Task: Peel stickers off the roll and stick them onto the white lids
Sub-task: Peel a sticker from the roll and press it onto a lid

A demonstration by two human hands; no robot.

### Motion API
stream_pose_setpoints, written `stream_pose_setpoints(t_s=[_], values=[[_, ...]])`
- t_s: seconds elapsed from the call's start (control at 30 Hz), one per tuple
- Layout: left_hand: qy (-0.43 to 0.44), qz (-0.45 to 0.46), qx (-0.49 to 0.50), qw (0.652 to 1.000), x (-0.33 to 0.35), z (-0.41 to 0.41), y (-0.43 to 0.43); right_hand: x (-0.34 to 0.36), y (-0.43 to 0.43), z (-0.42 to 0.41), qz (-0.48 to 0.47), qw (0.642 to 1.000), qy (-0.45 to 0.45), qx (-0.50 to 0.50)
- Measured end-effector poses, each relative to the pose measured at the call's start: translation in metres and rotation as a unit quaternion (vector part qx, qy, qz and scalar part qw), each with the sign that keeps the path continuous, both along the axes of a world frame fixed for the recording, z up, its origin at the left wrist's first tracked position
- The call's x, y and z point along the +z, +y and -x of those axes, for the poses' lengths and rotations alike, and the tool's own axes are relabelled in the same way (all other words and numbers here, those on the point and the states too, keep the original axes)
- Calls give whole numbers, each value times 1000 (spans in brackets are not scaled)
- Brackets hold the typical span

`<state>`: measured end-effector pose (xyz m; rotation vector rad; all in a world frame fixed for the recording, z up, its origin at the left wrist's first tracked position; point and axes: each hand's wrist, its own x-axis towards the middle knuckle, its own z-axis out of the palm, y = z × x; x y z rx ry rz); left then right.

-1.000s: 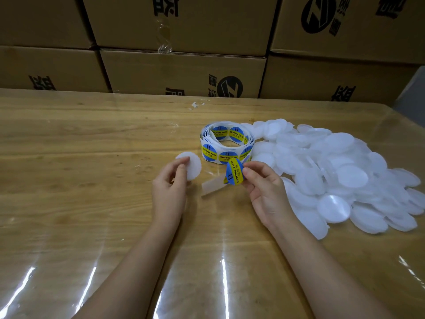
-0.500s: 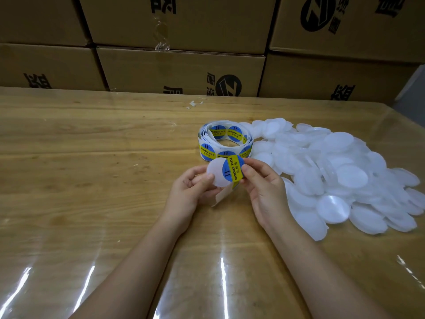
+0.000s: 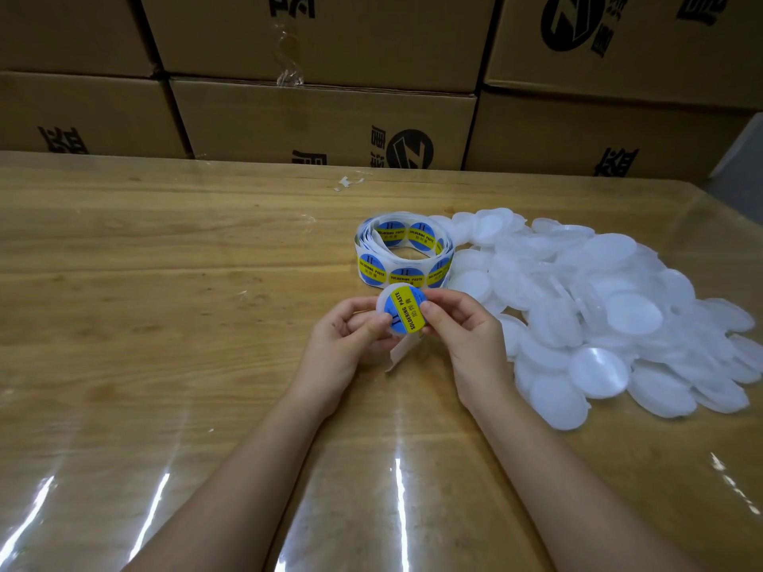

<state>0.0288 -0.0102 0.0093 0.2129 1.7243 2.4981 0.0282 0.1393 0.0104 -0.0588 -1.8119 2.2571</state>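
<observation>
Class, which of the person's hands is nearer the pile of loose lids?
Right. The right hand lies just left of the pile; the left hand sits farther left, beyond the held lid.

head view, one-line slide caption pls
Left hand and right hand hold a white lid bearing a blue-and-yellow sticker, with the sticker roll and lid pile nearby on the table.

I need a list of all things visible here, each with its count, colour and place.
sticker roll: one, white with blue-yellow stickers, table centre
held lid: one, white, between both hands
sticker: one, blue-yellow, on the held lid
lid pile: many, white, right of the roll
backing strip: one, white, below the hands
cardboard boxes: several, brown, behind the table
table: one, wooden, under clear film
left hand: one, holds the held lid's left edge
right hand: one, holds its right edge
</observation>
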Motion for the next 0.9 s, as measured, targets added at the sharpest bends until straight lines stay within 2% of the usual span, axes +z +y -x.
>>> stream_pose_setpoints(t_s=[0.9], values=[[15,14,41,999,-3,3,1,2,-3,-3,-84,995,57,-11]])
